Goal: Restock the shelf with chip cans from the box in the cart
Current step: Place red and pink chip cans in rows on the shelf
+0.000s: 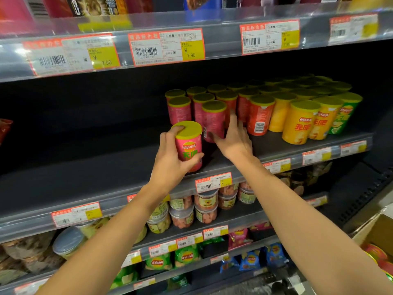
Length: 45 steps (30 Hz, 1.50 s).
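Note:
My left hand (170,158) grips a pink chip can (188,143) with a yellow-green lid, holding it upright at the front of the dark shelf (106,167). My right hand (234,139) reaches in beside it, its straight fingers touching another pink can (213,120) in the front of the stocked group. Behind and to the right stand several pink, red, yellow and green cans (304,122) in rows. The cardboard box (374,231) with more cans shows at the lower right edge.
The left half of this shelf holds nothing I can see. A price-tag rail (165,45) runs overhead with the upper shelf close above the cans. Lower shelves hold clear snack tubs (204,207) and chip bags (251,260).

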{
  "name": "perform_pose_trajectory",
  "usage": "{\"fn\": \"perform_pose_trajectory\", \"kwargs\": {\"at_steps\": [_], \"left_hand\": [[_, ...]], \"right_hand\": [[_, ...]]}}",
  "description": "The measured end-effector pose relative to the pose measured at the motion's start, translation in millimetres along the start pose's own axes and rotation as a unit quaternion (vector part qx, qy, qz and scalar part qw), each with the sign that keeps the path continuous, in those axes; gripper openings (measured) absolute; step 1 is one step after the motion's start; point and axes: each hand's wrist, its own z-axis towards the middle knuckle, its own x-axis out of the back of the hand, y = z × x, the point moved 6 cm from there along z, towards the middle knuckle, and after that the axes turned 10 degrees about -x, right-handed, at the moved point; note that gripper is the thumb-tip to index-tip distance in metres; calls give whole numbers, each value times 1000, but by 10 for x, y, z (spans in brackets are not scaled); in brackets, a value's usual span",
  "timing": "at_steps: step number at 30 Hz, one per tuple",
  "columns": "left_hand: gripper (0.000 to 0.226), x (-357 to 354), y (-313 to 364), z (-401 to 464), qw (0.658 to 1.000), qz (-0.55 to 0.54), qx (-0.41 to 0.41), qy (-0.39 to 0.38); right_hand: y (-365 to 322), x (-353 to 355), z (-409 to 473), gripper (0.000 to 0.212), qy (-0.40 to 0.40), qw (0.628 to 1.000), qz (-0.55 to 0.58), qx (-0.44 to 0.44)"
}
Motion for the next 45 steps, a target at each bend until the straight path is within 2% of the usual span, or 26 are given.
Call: {"fn": "perform_pose_trajectory", "kwargs": {"at_steps": [3,7,10,14,17,21,25,32,34,39,45], "left_hand": [[80,-1,-13,1,1000,3,-5,2],[82,-4,-21,2,1000,-1,-6,2],[83,0,-9,-1,1000,-7,-8,3],[83,-3,6,-8,1000,-17,7,1],[82,26,-42,16,999,-47,23,-4],[82,50,-123,184,999,-13,50,-1],[93,-28,-211,371,994,19,107,-4],[101,-74,-338,530,995,21,93,-3],[98,-93,-360,523,995,-3,98,-1],[71,-163,-462,497,991,-29,126,24],[67,-250,-568,525,992,-15,114,43]], "right_hand": [[94,50,-118,77,-8,999,-38,22],[214,99,-380,62,99,981,-114,122],[311,28,-516,59,132,966,-153,161],[484,-29,-648,41,224,940,-133,219],[498,-25,-652,37,261,932,-111,224],[476,-27,-648,36,269,930,-113,222],[482,-37,-671,35,266,933,-123,209],[448,-34,-685,35,267,933,-145,194],[446,-40,-677,35,261,934,-153,191],[444,-49,-679,34,255,935,-161,185],[453,-59,-686,33,264,934,-153,187]]}}
